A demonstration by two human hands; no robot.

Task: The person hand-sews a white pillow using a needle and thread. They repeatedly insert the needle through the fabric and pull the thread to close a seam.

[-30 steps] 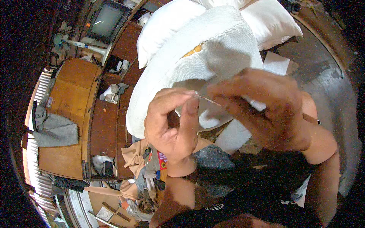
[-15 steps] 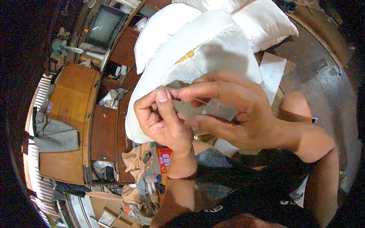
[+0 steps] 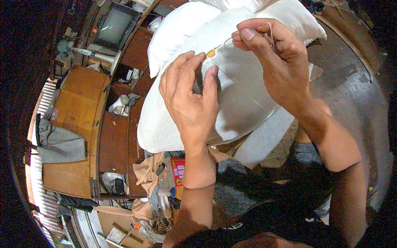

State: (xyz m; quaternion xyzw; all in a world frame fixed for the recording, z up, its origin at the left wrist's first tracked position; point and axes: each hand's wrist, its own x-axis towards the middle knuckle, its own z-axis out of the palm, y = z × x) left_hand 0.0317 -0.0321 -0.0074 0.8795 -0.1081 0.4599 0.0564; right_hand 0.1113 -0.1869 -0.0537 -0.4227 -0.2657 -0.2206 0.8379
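Cabinet [image 3: 112, 142] alongside | pinching thread [image 3: 225, 41] in right hand [image 3: 283, 58] | spreading empty left hand [image 3: 188, 89] over pillow [image 3: 244, 82] | probably yielding softly; best gripping at gap [image 3: 211, 53] edges

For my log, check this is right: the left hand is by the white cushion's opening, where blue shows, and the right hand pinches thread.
Wrong colour: the head view shows yellow, not blue, in the opening. The left hand is by it, and the right hand pinches thread.

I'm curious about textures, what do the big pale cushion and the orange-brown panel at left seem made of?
Pale cushion: probably matte woven fabric, from its fine texture; fibre unclear. Orange-brown panel: likely smooth wood or plywood, from its colour and faint streaks.
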